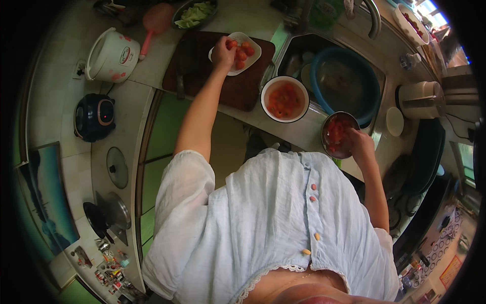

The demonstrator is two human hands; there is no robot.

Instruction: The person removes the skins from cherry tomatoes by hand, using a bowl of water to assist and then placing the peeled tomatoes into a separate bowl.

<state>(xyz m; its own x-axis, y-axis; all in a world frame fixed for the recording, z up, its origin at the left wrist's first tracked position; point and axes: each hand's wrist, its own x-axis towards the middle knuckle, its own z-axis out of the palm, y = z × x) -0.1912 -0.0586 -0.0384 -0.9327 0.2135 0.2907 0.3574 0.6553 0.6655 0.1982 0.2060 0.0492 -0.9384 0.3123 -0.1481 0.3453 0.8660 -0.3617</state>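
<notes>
My left hand (223, 53) is over a white dish (253, 62), its fingers closed around a small tomato (231, 44); several more small tomatoes (241, 55) lie in the dish. The dish stands on a brown cutting board (246, 91), where a knife (180, 85) also lies. My right hand (358, 141) reaches into a metal bowl (324, 131) of red pieces (336, 129); its fingertips are partly hidden, so I cannot tell what they hold. Between the hands, a white enamel bowl (264, 99) with a dark rim holds red pieces (286, 100) in liquid.
A blue basin (316, 81) with water sits in the sink, below a curved faucet (375, 22). Cut greens fill a bowl (175, 23) behind the board. At left are a white pot (112, 57), a pink-handled utensil (146, 45) and a dark cooker (94, 117). A pitcher (419, 99) stands at right.
</notes>
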